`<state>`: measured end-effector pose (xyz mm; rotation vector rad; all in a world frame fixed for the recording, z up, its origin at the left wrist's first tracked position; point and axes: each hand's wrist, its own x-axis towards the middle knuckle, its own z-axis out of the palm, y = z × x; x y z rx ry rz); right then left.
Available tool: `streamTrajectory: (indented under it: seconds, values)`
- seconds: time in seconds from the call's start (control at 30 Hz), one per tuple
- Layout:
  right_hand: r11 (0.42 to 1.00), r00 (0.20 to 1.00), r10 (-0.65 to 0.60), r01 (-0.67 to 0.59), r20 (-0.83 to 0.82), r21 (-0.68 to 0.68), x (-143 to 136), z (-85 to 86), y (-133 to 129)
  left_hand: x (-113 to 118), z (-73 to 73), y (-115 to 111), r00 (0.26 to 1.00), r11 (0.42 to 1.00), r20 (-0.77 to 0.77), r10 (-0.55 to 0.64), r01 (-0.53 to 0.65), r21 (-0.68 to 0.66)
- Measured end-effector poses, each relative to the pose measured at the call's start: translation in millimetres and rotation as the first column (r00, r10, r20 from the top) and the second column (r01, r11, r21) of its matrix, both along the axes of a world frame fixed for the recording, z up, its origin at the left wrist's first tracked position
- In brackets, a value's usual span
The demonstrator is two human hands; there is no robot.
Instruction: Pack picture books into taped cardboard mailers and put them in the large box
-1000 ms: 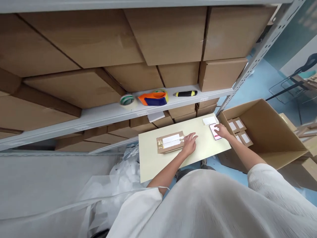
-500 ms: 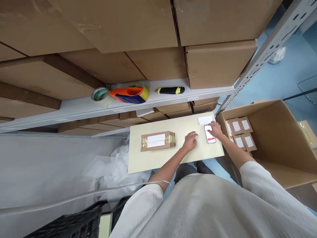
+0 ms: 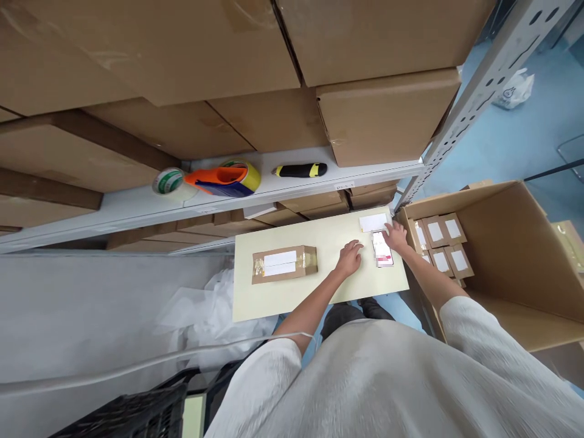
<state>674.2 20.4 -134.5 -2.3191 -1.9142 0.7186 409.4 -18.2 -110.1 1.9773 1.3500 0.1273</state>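
On the pale yellow board (image 3: 283, 298) lies a smartphone (image 3: 382, 249) with its screen lit white and pink. My right hand (image 3: 396, 236) is over the phone's upper right edge, fingers apart; whether a fingertip touches the screen I cannot tell. A white label slip (image 3: 373, 222) lies just beyond the phone. My left hand (image 3: 349, 258) rests on the board left of the phone, fingers loosely spread and holding nothing. Farther left sits a taped cardboard parcel (image 3: 285, 265) with white labels on top.
A large open carton (image 3: 506, 243) at right holds several small labelled boxes (image 3: 440, 246). On the shelf (image 3: 269, 191) ahead are a tape roll (image 3: 171, 182), an orange and blue tape dispenser (image 3: 223, 179) and a utility knife (image 3: 300, 170). A black crate (image 3: 137, 407) stands lower left.
The camera view has shifted slightly. My right hand has drawn from over the phone's screen to its upper right edge, and more of the screen shows. My left hand stays about where it was.
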Motion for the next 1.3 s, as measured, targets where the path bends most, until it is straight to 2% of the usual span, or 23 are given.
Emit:
streamTrajectory:
  seconds: [0.07, 0.17, 0.3, 0.37, 0.47, 0.53, 0.6, 0.93, 1.13, 1.3]
  values:
    - [1.0, 1.0, -0.003, 0.002, -0.024, -0.017, 0, 4.4, 3, 2, 1.3, 2, 1.0, 1.0, 0.007, 0.0, 0.0, 0.0]
    - [0.998, 0.996, -0.009, 0.014, -0.089, 0.054, 0, 15.5, 5, 9, 2.4, 10, 0.998, 1.0, 0.054, 0.016, -0.016, 0.01]
    - [0.981, 0.955, -0.042, 0.095, -0.294, 0.169, 0, 31.5, 9, 36, 3.9, 31, 0.97, 0.992, 0.209, 0.123, -0.121, -0.026]
    - [0.97, 0.914, -0.075, 0.16, -0.399, 0.185, -2, 37.8, 12, 56, 6.0, 44, 0.923, 0.968, 0.297, 0.245, -0.214, -0.133]
    - [0.953, 0.848, -0.124, 0.246, -0.514, 0.176, -6, 45.5, 14, 84, 10.1, 61, 0.818, 0.902, 0.388, 0.425, -0.346, -0.259]
    - [0.952, 0.812, -0.124, 0.259, -0.57, 0.163, -9, 50.3, 14, 96, 12.4, 68, 0.763, 0.868, 0.418, 0.494, -0.401, -0.293]
    - [0.961, 0.793, -0.108, 0.238, -0.6, 0.142, -12, 54.9, 14, 103, 13.6, 73, 0.741, 0.847, 0.413, 0.53, -0.437, -0.303]
    - [0.987, 0.775, -0.016, 0.113, -0.632, 0.114, -20, 66.0, 15, 91, 15.6, 80, 0.76, 0.828, 0.334, 0.558, -0.481, -0.289]
    - [0.982, 0.874, 0.044, 0.051, -0.485, 0.181, -16, 65.2, 16, 86, 18.8, 80, 0.767, 0.841, 0.346, 0.54, -0.471, -0.267]
    - [0.974, 0.939, 0.11, -0.037, -0.326, 0.224, -5, 65.0, 17, 72, 22.3, 82, 0.815, 0.883, 0.342, 0.467, -0.445, -0.147]
